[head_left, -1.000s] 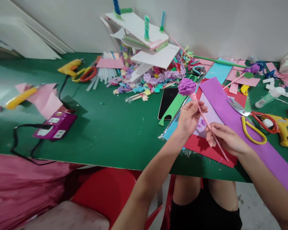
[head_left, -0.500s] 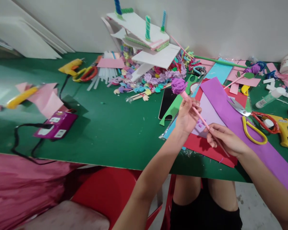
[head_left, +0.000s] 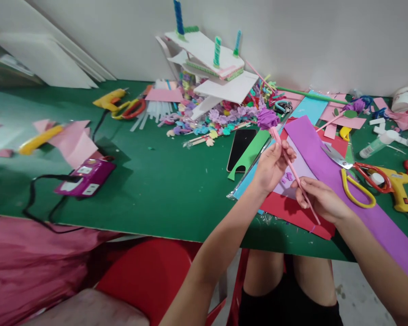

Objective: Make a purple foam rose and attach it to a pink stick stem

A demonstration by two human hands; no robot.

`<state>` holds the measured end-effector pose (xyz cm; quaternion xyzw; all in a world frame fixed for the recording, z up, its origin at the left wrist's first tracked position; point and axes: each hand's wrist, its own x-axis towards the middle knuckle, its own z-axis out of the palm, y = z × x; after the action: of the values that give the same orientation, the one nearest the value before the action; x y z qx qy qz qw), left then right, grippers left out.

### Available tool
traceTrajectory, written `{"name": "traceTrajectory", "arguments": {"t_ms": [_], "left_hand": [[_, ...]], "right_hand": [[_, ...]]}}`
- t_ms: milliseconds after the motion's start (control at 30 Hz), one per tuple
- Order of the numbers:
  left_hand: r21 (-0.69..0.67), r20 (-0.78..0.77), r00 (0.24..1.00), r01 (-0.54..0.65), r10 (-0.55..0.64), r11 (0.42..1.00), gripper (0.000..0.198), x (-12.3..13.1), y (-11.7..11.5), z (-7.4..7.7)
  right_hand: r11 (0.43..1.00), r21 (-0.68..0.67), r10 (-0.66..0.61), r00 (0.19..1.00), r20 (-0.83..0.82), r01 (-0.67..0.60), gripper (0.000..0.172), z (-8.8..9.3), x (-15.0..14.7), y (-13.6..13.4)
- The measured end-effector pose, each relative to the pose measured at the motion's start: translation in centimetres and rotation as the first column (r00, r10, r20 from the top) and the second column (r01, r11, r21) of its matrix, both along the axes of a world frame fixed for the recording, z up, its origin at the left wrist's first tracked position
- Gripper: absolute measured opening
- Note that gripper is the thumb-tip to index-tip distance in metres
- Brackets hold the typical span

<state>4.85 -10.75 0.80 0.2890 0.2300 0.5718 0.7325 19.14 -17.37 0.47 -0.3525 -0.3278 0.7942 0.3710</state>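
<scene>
A craft flower (head_left: 268,119) with a purple ruffled head and a thin pink stem slants between my hands. My left hand (head_left: 274,165) is closed around the upper stem, just below the bloom. Lower on the same stem, my right hand (head_left: 314,197) pinches it with thumb and fingers, and the stem's end sticks out below. Under the hands lie a red sheet (head_left: 285,210), a lilac sheet (head_left: 301,156) with small purple scraps, and a long purple strip (head_left: 329,167). Open scissors (head_left: 352,170) with red and yellow handles rest on the strip.
A glue gun (head_left: 397,183) and a glue stick (head_left: 377,144) lie at the right. Behind the hands are a phone (head_left: 240,149), foam flowers (head_left: 221,115) and a tiered white board model (head_left: 227,86). A purple power box (head_left: 88,176) with a black cord sits at the left.
The flower and my left hand have shifted slightly right and down in view, and the flower tilts a little more upright. Both hands keep their hold. The camera view has moved slightly.
</scene>
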Motion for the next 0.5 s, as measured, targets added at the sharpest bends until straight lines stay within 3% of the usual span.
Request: {"name": "traceTrajectory", "arguments": {"t_ms": [233,367,500], "left_hand": [[0.143,-0.043,0.999,-0.022,0.029,0.990,0.030,-0.2,-0.4,0.3],[0.120,-0.156,0.986,-0.032,0.050,0.992,0.035,-0.9,-0.7,1.0],[0.178,-0.209,0.977,-0.005,0.043,0.984,0.046,-1.4,-1.4,2.1]], "right_hand": [[0.999,0.034,0.026,0.997,0.074,-0.028,0.035,-0.2,-0.3,0.1],[0.976,0.199,0.061,0.986,0.154,-0.092,0.035,0.1,-0.3,-0.3],[0.902,0.350,0.167,0.952,0.258,-0.253,0.028,0.8,0.2,-1.0]]}}
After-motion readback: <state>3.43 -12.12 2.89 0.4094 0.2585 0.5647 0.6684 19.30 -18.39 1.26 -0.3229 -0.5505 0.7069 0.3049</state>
